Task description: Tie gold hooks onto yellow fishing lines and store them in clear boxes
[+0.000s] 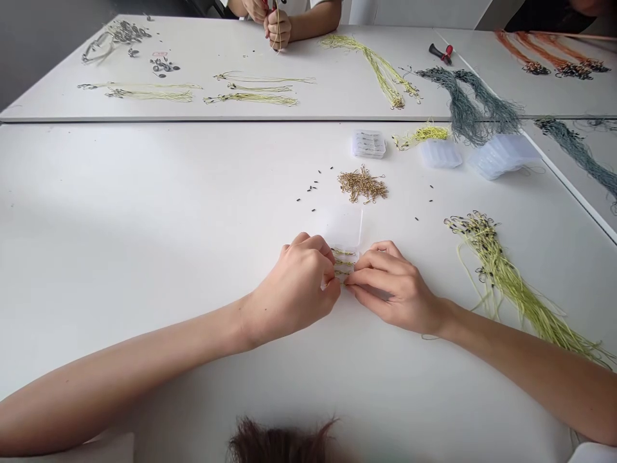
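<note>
Evidently, the small clear plastic box with thin dividers [344,257] sits on the smooth white tabletop [144,212] between our hands, its left and right sides partly hidden by our fingers. We can make out about three short dark-and-yellow strands [344,262] lying in separate compartments, so we judge this box to be well along, though the covered near part keeps us from saying whether any slot lacks a strand. Beyond it, a closed clear box with rows of strands [369,145] looks finished to us, while the stacked translucent plastic boxes [504,156] and a thick bundle of yellow-green cords with dark looped ends [515,270] suggest that much is left. The box's see-through lid [343,228] opens away from us at the far side; its compartments and strands run crosswise, left to right, but we cannot tell the box's own long axis. Our left hand [303,283] has thumb and forefinger bent close together at the left side, and our right hand [402,286] has its fingertips gathered at the right; whether either pinches a strand or only presses the box, we cannot tell.
</note>
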`<state>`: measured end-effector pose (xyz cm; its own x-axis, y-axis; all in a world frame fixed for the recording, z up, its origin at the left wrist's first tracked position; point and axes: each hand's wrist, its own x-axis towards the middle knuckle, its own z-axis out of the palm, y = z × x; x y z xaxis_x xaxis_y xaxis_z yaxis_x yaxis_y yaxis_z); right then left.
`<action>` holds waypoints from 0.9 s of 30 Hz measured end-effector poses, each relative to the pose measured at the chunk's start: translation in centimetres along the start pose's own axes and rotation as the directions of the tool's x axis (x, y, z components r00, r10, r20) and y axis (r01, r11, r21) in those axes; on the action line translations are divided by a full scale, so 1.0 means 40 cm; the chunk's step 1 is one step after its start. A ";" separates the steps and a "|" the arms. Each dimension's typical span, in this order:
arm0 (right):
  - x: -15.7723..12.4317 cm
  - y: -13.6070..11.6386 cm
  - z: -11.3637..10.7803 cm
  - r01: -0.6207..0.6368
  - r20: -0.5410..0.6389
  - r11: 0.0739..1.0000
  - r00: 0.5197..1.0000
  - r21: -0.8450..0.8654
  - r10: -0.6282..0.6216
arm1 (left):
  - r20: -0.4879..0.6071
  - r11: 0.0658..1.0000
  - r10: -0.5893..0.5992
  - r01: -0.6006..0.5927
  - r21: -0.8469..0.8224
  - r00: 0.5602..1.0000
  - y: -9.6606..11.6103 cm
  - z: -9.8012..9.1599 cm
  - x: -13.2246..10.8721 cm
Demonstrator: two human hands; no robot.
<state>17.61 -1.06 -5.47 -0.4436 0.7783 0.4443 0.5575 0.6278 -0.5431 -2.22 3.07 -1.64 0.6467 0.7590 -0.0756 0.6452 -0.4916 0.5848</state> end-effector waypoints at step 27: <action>-0.010 -0.002 0.014 0.229 0.017 0.924 0.972 -0.307 -0.235 | 0.026 0.950 0.120 -0.123 0.288 0.992 0.028 -0.013 -0.021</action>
<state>17.36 -1.42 -6.00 -0.5741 0.6092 0.5470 0.6290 0.7559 -0.1816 -2.24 2.12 -0.49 0.7300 0.6830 -0.0258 0.6507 -0.6829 0.3321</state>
